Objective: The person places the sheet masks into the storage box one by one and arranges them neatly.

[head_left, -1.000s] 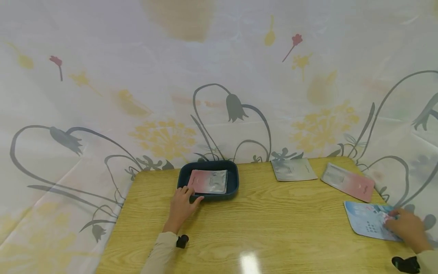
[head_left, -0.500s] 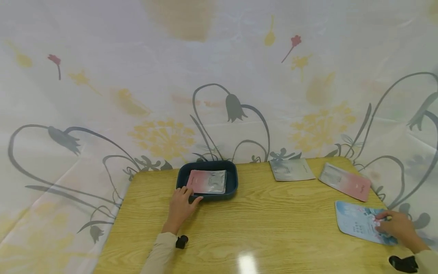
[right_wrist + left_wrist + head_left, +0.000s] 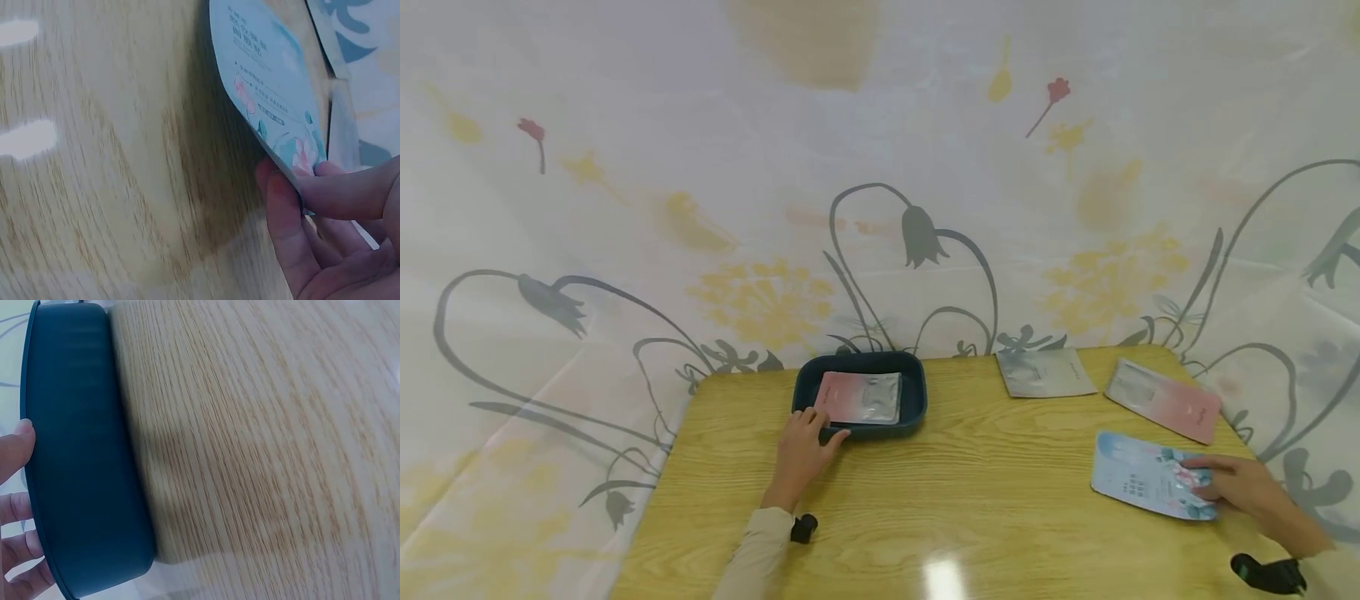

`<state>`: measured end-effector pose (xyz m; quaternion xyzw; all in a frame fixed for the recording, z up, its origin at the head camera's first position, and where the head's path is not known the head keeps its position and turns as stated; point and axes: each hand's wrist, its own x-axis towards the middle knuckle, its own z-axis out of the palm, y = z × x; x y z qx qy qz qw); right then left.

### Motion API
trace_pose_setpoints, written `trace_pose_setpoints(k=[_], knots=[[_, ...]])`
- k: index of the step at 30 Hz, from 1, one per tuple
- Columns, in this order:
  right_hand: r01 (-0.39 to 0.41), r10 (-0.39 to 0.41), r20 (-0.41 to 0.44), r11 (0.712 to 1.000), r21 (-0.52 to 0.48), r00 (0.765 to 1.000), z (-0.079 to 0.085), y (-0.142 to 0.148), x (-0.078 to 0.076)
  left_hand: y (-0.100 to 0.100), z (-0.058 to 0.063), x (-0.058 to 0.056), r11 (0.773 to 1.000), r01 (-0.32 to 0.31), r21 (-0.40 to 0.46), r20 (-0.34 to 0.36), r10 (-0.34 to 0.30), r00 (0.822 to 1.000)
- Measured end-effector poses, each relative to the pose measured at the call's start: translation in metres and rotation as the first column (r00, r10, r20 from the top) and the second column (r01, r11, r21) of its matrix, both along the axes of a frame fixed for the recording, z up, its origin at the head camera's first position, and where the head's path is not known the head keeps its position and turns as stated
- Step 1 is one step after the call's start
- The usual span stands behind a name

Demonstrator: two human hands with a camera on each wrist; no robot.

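Note:
At the near left corner of a dark blue plastic basket (image 3: 913, 396), my left hand (image 3: 802, 457) grips the rim. The left wrist view has its thumb (image 3: 14, 450) on the near side of the basket wall (image 3: 87, 456), with the other fingers over the far side. Inside the basket lies a pink and silver face mask packet (image 3: 850, 398). Over at the right, my right hand (image 3: 1243, 492) pinches the end of a light blue floral face mask packet (image 3: 1138, 477). In the right wrist view this packet (image 3: 269, 75) is tilted and raised off the wood, thumb on its printed face.
A silver-grey packet (image 3: 1047, 372) lies at the back of the wooden table (image 3: 970, 475), and a pink and silver packet (image 3: 1165, 402) lies near its right edge. A flower-printed cloth (image 3: 880, 125) hangs behind the table.
My right hand has moved left with the light blue packet, lifting it off the table. The left hand stays at the basket rim.

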<state>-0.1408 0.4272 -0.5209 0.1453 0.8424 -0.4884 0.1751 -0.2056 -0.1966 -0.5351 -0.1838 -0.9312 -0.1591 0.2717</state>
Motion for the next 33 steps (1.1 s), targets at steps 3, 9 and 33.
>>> trace_pose_setpoints(k=[3, 9, 33], knots=[[-0.030, 0.030, -0.036, 0.999, 0.015, 0.999, 0.001, -0.007, -0.002, 0.000, 0.000, 0.000, 1.000, 0.002, 0.010, 0.008, -0.002, 1.000], [-0.012, 0.008, -0.084, 0.999, -0.039, 0.996, 0.004, -0.020, -0.004, 0.001, 0.000, 0.001, 1.000, 0.004, 0.015, 0.010, -0.004, 1.000], [-0.085, 0.037, -0.197, 0.967, -0.242, 0.980, 0.030, -0.081, -0.023, 0.001, 0.000, 0.001, 1.000, 0.003, 0.016, 0.041, -0.003, 0.999]])
